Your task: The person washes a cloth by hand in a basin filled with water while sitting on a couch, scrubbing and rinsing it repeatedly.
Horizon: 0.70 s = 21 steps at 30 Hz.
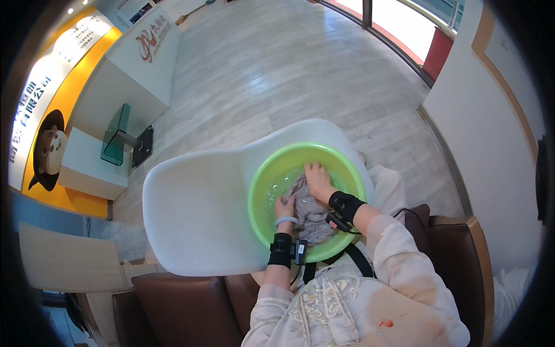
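Observation:
A wet grey cloth [310,213], apparently knitted, lies bunched in shallow water inside a lime-green plastic basin [259,173]. My left hand [284,208] grips the cloth's left edge, its thumb and fingers pinched around a fold. My right hand [318,180] rests over the far end of the cloth with bent fingers pointing at the basin's far wall. What lies under that palm is hidden. A pale bangle [286,221] circles my left wrist. Black straps with small devices are on both wrists.
The basin stands on a white moulded plastic chair [195,208]. Behind me is a brown leather sofa [186,303] with a wooden-edged arm [479,269]. A white counter [143,56] and a glass-topped stand [117,139] are at the left. Glass doors [394,34] are at the far right.

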Each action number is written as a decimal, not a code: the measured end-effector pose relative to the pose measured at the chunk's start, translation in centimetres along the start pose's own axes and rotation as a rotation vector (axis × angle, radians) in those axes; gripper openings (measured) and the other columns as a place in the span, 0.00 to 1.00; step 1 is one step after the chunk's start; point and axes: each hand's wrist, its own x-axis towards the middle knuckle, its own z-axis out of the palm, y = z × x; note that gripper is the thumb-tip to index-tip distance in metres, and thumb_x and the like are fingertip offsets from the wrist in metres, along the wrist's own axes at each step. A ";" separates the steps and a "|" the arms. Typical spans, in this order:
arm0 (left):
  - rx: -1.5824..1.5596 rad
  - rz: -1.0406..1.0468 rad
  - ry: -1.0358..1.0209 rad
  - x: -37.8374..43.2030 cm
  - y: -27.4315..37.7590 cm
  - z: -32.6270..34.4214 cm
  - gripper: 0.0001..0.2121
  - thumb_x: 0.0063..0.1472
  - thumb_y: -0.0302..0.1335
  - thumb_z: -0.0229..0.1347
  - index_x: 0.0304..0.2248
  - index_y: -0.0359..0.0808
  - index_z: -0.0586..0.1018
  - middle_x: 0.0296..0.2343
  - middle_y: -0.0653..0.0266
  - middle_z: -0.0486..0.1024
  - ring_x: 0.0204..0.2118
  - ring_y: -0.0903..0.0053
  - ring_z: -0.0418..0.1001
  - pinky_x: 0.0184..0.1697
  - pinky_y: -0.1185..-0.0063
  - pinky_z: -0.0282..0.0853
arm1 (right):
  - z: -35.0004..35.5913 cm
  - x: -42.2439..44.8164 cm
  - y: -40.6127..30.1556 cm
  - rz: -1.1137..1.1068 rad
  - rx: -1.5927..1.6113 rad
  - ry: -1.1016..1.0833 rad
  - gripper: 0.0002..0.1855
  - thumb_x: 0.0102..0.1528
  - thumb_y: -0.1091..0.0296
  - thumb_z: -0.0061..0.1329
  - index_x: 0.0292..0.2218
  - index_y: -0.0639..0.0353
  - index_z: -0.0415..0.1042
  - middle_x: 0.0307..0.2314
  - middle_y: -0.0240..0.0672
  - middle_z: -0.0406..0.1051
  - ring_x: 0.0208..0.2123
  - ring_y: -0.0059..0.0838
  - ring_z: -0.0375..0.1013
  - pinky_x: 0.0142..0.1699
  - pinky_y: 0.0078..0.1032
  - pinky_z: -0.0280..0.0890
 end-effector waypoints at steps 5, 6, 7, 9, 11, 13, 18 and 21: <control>-0.456 -0.029 0.097 1.2 -0.8 1.4 0.18 0.49 0.29 0.53 0.39 0.30 0.68 0.29 0.60 0.70 0.30 0.73 0.68 0.35 0.78 0.64 | 0.4 0.2 0.0 -0.100 0.246 -0.342 0.10 0.42 0.73 0.42 0.29 0.66 0.67 0.30 0.54 0.66 0.32 0.51 0.67 0.37 0.41 0.63; -0.500 -0.040 0.074 1.2 -1.1 1.5 0.17 0.50 0.28 0.53 0.40 0.31 0.68 0.29 0.62 0.70 0.29 0.75 0.67 0.35 0.78 0.64 | 0.7 0.6 0.4 -0.003 0.260 -0.179 0.10 0.43 0.72 0.42 0.30 0.66 0.67 0.30 0.53 0.66 0.32 0.50 0.67 0.37 0.41 0.63; -0.583 -0.106 0.044 1.3 -1.2 1.7 0.17 0.51 0.30 0.52 0.40 0.32 0.68 0.30 0.62 0.70 0.30 0.74 0.68 0.35 0.78 0.64 | 1.0 1.0 0.7 0.093 0.273 -0.016 0.11 0.43 0.72 0.41 0.30 0.67 0.66 0.30 0.52 0.66 0.31 0.50 0.67 0.37 0.41 0.63; -0.745 -0.232 -0.022 1.6 -1.3 2.2 0.17 0.53 0.33 0.50 0.42 0.33 0.68 0.31 0.62 0.70 0.32 0.73 0.68 0.35 0.79 0.65 | 1.9 1.2 0.6 0.047 0.365 0.018 0.12 0.44 0.68 0.42 0.30 0.66 0.66 0.30 0.52 0.66 0.32 0.51 0.66 0.38 0.40 0.61; -1.098 -0.429 -0.186 1.7 -1.1 1.9 0.19 0.56 0.38 0.47 0.43 0.34 0.67 0.34 0.62 0.70 0.34 0.72 0.69 0.37 0.78 0.66 | 0.7 0.0 -1.5 0.056 0.477 -0.142 0.14 0.44 0.65 0.43 0.30 0.66 0.66 0.29 0.52 0.65 0.32 0.52 0.65 0.39 0.40 0.61; -1.266 -0.524 -0.296 0.9 -0.4 1.9 0.20 0.57 0.42 0.45 0.43 0.35 0.67 0.35 0.61 0.70 0.36 0.72 0.69 0.38 0.77 0.66 | -2.5 -3.2 -6.2 -0.052 0.608 -0.185 0.15 0.43 0.61 0.45 0.29 0.66 0.66 0.28 0.51 0.65 0.31 0.50 0.65 0.38 0.39 0.61; -1.198 -0.425 -0.468 -1.5 5.1 1.4 0.23 0.57 0.46 0.43 0.43 0.36 0.67 0.38 0.61 0.70 0.39 0.71 0.69 0.39 0.74 0.66 | 0.1 -2.5 -3.6 -0.532 0.247 0.023 0.13 0.45 0.60 0.44 0.22 0.63 0.67 0.25 0.45 0.67 0.28 0.44 0.67 0.33 0.35 0.63; -1.266 -0.423 -0.355 -1.6 2.9 1.5 0.20 0.58 0.44 0.43 0.41 0.36 0.67 0.37 0.62 0.70 0.37 0.73 0.70 0.38 0.74 0.68 | -0.1 0.8 -3.1 0.109 0.374 -0.082 0.12 0.43 0.60 0.43 0.19 0.58 0.69 0.21 0.44 0.66 0.26 0.43 0.68 0.32 0.35 0.64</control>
